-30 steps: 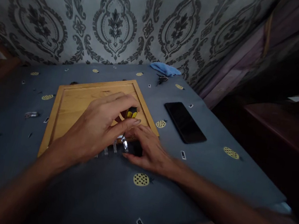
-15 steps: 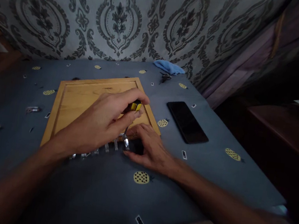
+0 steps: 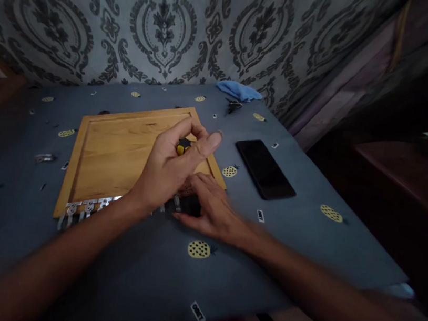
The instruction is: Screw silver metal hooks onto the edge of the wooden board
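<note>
Clasps a yellow-and-black handle (image 3: 181,148) in left hand (image 3: 171,162), rests loosely spread right hand (image 3: 213,209) at wooden panel (image 3: 114,157), black phone (image 3: 266,169) to its right.

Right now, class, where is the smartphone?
In the head view, the smartphone lies on the blue-grey tablecloth, right of the wooden panel, beyond and right of the right hand.

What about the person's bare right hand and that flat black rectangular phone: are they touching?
Apart: the head view plainly shows blue-grey, pineapple-printed tablecloth between the right hand and the phone.
</note>
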`<state>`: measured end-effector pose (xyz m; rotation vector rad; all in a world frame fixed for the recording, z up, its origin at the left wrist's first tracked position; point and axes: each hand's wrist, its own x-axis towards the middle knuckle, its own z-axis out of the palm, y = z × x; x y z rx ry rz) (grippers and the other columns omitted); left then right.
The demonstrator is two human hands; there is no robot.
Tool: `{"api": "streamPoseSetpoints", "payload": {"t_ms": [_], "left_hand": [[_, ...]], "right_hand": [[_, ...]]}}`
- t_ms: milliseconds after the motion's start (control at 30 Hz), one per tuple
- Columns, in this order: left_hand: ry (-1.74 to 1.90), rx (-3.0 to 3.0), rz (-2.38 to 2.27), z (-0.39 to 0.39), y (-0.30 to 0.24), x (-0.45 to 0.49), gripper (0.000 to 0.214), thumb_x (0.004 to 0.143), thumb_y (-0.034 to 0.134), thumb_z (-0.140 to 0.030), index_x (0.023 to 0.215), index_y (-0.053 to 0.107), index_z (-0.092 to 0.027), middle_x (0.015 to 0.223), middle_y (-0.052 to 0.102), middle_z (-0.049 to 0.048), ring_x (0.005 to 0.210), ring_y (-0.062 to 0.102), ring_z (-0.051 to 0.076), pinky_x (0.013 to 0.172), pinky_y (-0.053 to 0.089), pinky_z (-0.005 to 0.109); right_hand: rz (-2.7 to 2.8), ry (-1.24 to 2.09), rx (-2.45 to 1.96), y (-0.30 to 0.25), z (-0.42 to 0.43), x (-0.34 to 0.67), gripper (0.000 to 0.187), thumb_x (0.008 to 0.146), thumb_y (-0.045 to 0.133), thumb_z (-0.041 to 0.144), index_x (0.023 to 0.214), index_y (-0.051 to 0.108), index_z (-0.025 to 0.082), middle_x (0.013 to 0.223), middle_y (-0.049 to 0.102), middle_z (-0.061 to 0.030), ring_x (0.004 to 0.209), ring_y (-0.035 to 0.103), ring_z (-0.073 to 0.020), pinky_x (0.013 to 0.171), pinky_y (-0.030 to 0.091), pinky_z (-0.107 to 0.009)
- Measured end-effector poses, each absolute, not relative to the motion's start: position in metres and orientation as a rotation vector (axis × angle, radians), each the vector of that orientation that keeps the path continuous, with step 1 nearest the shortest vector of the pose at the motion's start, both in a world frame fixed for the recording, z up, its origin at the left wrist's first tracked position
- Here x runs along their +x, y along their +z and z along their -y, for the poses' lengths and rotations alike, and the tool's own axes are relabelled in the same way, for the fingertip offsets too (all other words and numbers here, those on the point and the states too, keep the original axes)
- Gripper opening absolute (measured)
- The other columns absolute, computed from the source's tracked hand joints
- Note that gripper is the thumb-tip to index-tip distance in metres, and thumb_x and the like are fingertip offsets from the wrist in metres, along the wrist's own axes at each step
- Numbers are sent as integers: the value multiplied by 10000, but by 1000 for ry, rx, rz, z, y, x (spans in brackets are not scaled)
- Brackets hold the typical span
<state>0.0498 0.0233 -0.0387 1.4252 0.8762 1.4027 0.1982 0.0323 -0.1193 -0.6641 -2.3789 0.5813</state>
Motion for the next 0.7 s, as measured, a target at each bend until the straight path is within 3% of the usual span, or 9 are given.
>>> {"api": "streamPoseSetpoints", "payload": {"t_ms": [100,200,467,700], "left_hand": [[1257,1379,-766,-33,-37,48,370,877,706,-492,731,508,-215,475,286,-111,394,215,55,374,176,234],[1120,1411,-679,-34,-35,43,290,908,681,-425,764,546,-213,472,310,-110,376,226,54,373,176,231],[1369,1390,-941,-19,-28,36,144,968,546,-282,847,544,-204,636,445,-55,573,425,90,564,392,226],[1403,1209,-925,-19,-29,46,58,877,576,-227,835,544,-205,565,303,-90,469,241,69,436,210,208]], "right_hand": [[2383,559,-704,-120,-33,197,338,797,738,341,1042,558,192,978,666,-88,948,602,-283,845,510,-459],[2387,575,-708,-120,-33,196,346,800,728,344,1064,562,194,1010,672,-93,982,604,-287,874,506,-469],[2393,595,-715,-117,-31,197,363,791,775,334,1047,556,199,1015,675,-80,981,618,-260,867,500,-421],[2380,592,-698,-117,-31,197,418,792,814,403,1040,558,184,986,679,-76,945,626,-249,845,494,-387]]}}
